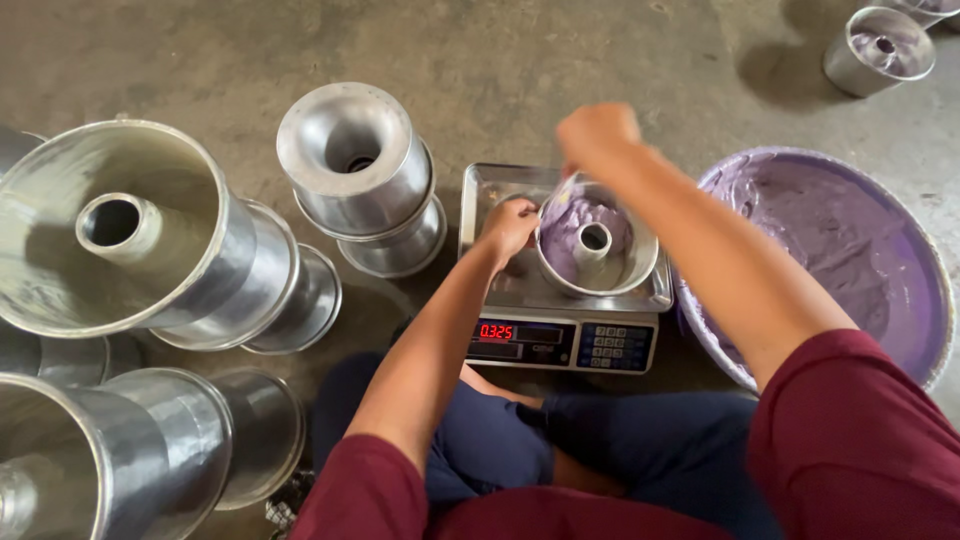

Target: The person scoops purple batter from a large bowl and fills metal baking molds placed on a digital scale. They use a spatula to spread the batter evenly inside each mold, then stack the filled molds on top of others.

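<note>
I see a shiny round metal tube pan [597,240] of glossy purple batter on a brushed steel scale [563,300], over rough matt concrete floor [560,70].

Soft daylight, glare on steel moulds [120,230], edges warped, raised hand [597,135] blurred

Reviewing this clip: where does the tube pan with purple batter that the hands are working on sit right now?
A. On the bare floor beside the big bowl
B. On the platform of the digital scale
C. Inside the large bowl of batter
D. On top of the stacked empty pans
B. The tube pan rests on the steel platform of the scale, with the left hand at its rim and the right hand above it.
</note>
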